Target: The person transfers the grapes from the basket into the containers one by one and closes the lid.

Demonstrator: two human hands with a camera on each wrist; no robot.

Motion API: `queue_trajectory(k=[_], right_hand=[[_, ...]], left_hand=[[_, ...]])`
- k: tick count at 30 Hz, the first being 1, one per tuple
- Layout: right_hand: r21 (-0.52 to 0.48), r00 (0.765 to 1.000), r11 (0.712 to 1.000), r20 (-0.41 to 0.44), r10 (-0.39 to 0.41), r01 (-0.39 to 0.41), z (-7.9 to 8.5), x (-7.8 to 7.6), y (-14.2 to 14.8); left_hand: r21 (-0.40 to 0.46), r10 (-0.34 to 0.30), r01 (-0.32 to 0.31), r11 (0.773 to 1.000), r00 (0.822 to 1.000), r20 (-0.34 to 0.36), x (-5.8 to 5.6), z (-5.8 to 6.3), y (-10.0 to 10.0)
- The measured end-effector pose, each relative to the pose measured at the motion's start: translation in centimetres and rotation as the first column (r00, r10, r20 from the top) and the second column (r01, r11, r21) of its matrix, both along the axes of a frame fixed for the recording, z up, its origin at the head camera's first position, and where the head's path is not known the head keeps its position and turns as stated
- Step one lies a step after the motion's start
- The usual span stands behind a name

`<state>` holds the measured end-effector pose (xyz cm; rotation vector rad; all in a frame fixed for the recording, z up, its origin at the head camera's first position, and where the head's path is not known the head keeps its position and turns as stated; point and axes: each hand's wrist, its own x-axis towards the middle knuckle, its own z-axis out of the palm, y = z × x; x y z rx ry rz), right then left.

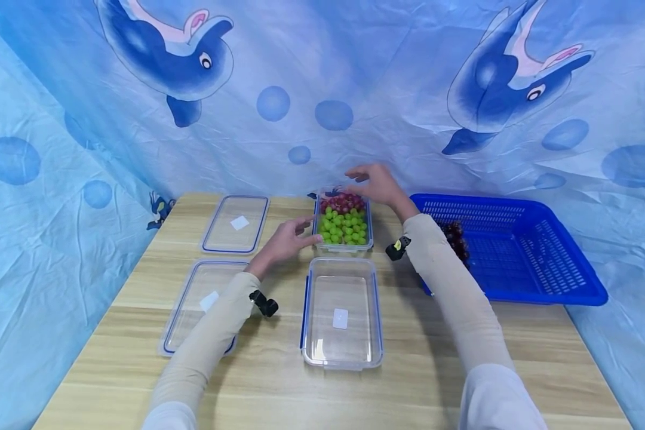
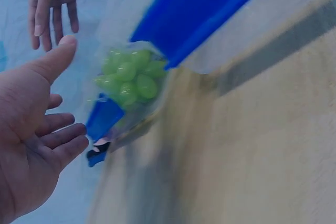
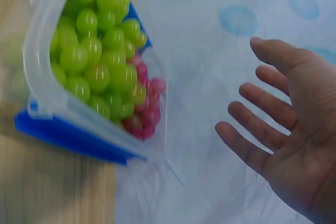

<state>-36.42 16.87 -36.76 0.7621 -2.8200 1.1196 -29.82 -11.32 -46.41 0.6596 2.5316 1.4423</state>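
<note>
A clear container [image 1: 346, 247] at the back middle of the table holds green grapes [image 1: 343, 227] in its near part and red grapes [image 3: 149, 106] in its far part. My left hand [image 1: 286, 242] is at the container's left side, its fingers loosely extended and holding nothing. Over the far right corner hovers my right hand [image 1: 377, 184], fingers spread and slightly bent, with nothing in it. The right wrist view has that hand [image 3: 294, 114] apart from the container. Blue side flaps hang from the container in both wrist views.
Nearer me stands a second clear container [image 1: 341, 286] with a white label. Two clear lids with blue seals lie on the left, a far lid [image 1: 226, 236] and a near lid [image 1: 185, 316]. At right, a blue basket [image 1: 500, 263] holds dark grapes [image 1: 454, 239], partly behind my right arm.
</note>
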Motion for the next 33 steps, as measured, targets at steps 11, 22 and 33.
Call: queue_trajectory(k=[11, 22, 33], right_hand=[[-0.165, 0.996, 0.983, 0.041, -0.075, 0.081, 0.7, 3.0, -4.3], [-0.402, 0.892, 0.893, 0.453, 0.001, 0.203, -0.6, 4.4, -11.9], [-0.493, 0.697, 0.816, 0.699, 0.163, 0.303, -4.4, 4.4, -18.8]], left_hand=[[0.102, 0.211, -0.215, 0.971, 0.977, 0.043, -0.9, 5.3, -6.6], [-0.081, 0.290, -0.283, 0.956, 0.953, 0.090, -1.8, 7.2, -14.9], [-0.165, 0.362, -0.338, 0.927, 0.920, 0.151, -2.5, 4.4, -19.6]])
